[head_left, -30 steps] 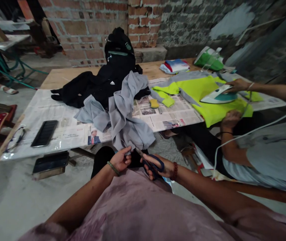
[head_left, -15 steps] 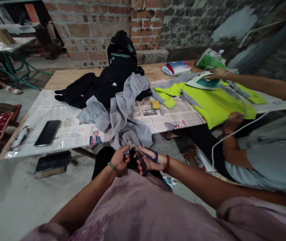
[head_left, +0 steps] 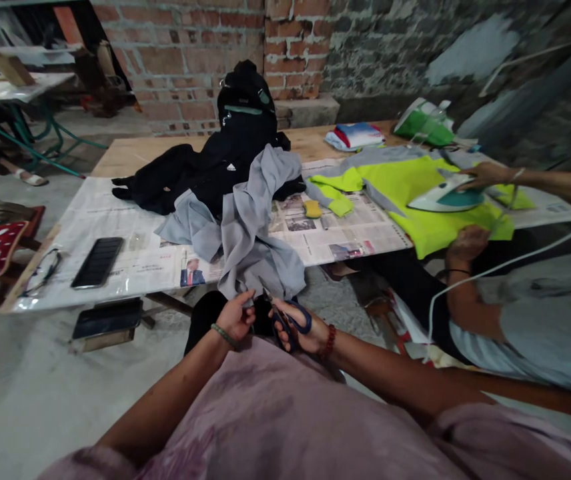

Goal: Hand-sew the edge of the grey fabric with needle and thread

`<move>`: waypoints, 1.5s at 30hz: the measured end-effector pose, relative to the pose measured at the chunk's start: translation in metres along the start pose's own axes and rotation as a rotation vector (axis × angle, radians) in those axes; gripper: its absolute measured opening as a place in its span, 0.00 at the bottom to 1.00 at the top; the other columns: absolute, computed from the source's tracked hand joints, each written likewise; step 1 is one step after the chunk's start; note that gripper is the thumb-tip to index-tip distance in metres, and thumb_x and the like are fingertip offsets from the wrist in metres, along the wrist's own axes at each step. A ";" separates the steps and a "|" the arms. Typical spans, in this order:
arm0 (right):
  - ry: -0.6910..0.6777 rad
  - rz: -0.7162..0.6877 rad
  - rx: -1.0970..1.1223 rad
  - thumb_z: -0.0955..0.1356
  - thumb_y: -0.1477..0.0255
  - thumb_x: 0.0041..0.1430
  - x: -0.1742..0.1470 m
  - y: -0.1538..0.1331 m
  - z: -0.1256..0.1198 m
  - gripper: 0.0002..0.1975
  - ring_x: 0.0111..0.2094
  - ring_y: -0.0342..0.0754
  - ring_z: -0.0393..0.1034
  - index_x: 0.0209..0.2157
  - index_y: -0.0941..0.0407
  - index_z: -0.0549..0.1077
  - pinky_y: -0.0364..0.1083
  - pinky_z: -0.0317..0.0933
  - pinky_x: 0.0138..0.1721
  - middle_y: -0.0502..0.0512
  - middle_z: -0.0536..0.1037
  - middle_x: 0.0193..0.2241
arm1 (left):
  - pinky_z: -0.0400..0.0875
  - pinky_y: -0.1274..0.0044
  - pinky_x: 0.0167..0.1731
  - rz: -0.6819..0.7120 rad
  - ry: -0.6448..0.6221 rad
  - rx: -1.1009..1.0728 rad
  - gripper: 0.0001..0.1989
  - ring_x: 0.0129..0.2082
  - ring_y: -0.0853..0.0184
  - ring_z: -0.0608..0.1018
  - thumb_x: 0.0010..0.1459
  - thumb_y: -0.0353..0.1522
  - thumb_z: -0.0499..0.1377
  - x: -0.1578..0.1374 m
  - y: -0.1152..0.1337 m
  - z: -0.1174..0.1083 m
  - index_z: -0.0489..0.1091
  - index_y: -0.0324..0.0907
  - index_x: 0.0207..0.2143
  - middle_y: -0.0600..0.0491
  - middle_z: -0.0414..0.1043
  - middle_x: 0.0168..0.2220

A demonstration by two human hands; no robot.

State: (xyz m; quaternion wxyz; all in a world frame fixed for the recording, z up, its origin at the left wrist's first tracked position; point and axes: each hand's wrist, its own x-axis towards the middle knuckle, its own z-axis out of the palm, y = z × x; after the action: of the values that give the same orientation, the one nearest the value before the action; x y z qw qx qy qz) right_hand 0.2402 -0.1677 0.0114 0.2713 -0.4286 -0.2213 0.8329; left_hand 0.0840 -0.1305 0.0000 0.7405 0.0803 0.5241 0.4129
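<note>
A grey garment spills over the near edge of the table toward my lap. My left hand pinches its lower edge between thumb and fingers. Dark-handled scissors are in my right hand, fingers through the handles. Their blades point up and left at the garment's hanging edge, just right of my left hand; whether they touch the cloth I cannot tell. Behind the grey cloth lies a black jacket beside a black bag.
Newspaper under clear plastic covers the table, which holds a phone, glasses and a yellow sponge. At right, a co-worker's hand moves an iron over a yellow-green garment; its white cord hangs nearby.
My right hand has turned the scissors, so their blades now show beside the cloth's edge. My left hand has shifted slightly left. The co-worker's iron has slid right and nearer.
</note>
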 end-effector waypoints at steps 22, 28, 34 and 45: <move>-0.123 -0.006 0.049 0.62 0.54 0.58 0.011 -0.001 0.006 0.19 0.16 0.40 0.64 0.36 0.58 0.66 0.42 0.65 0.19 0.45 0.68 0.18 | 0.44 0.85 0.08 0.147 0.038 0.066 0.16 0.09 0.80 0.55 0.42 0.32 0.65 -0.011 0.000 -0.010 0.57 0.40 0.21 0.65 0.52 0.11; -0.206 0.054 0.095 0.59 0.50 0.58 0.009 -0.009 0.011 0.25 0.24 0.44 0.71 0.39 0.58 0.66 0.47 0.67 0.31 0.50 0.73 0.24 | 0.43 0.85 0.08 0.185 0.045 0.078 0.16 0.09 0.80 0.54 0.42 0.32 0.65 -0.014 0.000 -0.012 0.57 0.40 0.20 0.64 0.53 0.11; -0.252 0.084 0.118 0.55 0.51 0.61 0.017 -0.012 0.015 0.25 0.23 0.43 0.70 0.38 0.58 0.66 0.46 0.66 0.29 0.52 0.73 0.25 | 0.43 0.85 0.08 0.207 0.064 0.074 0.14 0.08 0.80 0.55 0.41 0.31 0.64 -0.016 0.000 -0.011 0.58 0.40 0.19 0.63 0.54 0.11; -0.100 -0.006 0.093 0.59 0.54 0.60 0.023 -0.004 0.018 0.21 0.18 0.39 0.64 0.32 0.59 0.66 0.43 0.65 0.23 0.48 0.69 0.21 | 0.44 0.85 0.08 0.244 0.019 0.047 0.13 0.09 0.80 0.54 0.39 0.31 0.62 -0.017 0.004 -0.013 0.57 0.40 0.20 0.64 0.53 0.11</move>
State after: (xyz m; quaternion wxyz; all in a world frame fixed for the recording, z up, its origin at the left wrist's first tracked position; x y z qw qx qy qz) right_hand 0.2149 -0.1525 0.0100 0.2821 -0.3726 -0.1970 0.8619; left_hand 0.0686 -0.1435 0.0088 0.6776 0.1569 0.5270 0.4884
